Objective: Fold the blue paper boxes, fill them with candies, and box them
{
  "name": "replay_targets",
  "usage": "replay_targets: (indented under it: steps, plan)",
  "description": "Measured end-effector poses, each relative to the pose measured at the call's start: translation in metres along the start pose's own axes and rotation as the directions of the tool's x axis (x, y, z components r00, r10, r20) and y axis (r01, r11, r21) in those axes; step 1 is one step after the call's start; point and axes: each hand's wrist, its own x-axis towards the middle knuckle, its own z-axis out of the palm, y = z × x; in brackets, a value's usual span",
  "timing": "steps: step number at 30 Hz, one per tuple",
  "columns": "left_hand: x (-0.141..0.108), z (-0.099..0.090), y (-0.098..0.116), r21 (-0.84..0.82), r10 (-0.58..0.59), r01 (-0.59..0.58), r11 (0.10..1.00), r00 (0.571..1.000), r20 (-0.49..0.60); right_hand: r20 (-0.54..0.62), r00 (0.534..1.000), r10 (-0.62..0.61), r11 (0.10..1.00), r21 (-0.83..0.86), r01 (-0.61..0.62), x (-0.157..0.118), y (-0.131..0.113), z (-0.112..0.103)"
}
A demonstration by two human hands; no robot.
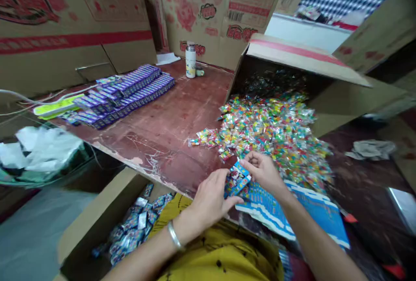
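A small blue printed carton is between my hands, above the front edge of the table. My left hand holds it by its left side, fingers curled at the edge and thumb stretched out below it. At the carton's top right corner, my right hand pinches with thumb and index finger. Flat blue cartons lie fanned out beneath and to the right of my right hand. Just beyond the hands spreads a heap of small clear packets with colourful pieces.
The packets spill from a tipped cardboard box. Purple boxes stand in rows at the left, by a yellow-green packet. A white bottle stands at the back. Below the table edge, an open box holds small filled cartons.
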Motion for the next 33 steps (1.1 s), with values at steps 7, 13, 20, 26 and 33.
replay_targets:
  steps: [7, 13, 20, 26, 33]
  plan:
    - [0.006, -0.004, 0.000, -0.118, -0.006, -0.006, 0.993, 0.995, -0.100, -0.103, 0.990, 0.094, 0.934, 0.353, -0.052, -0.006, -0.009, 0.021]
    - [0.011, -0.022, 0.000, -0.617, -0.104, 0.094, 0.781, 0.994, 0.020, -0.016, 0.998, -0.059, 0.931, 0.360, 0.060, -0.025, -0.018, 0.031]
    - [0.011, -0.040, -0.005, -0.883, -0.047, 0.293, 0.368, 0.954, 0.297, 0.281, 0.943, -0.177, 0.981, 0.132, 0.144, -0.035, -0.036, 0.023]
    - [0.009, -0.041, -0.007, -0.869, -0.154, 0.264, 0.418, 0.963, 0.219, 0.177, 0.974, -0.141, 0.990, 0.010, 0.142, -0.029, -0.039, 0.019]
    - [0.004, -0.021, 0.003, -0.910, -0.359, 0.107, 0.401, 0.932, -0.048, -0.203, 0.962, -0.181, 0.939, 0.257, 0.230, -0.039, -0.020, 0.058]
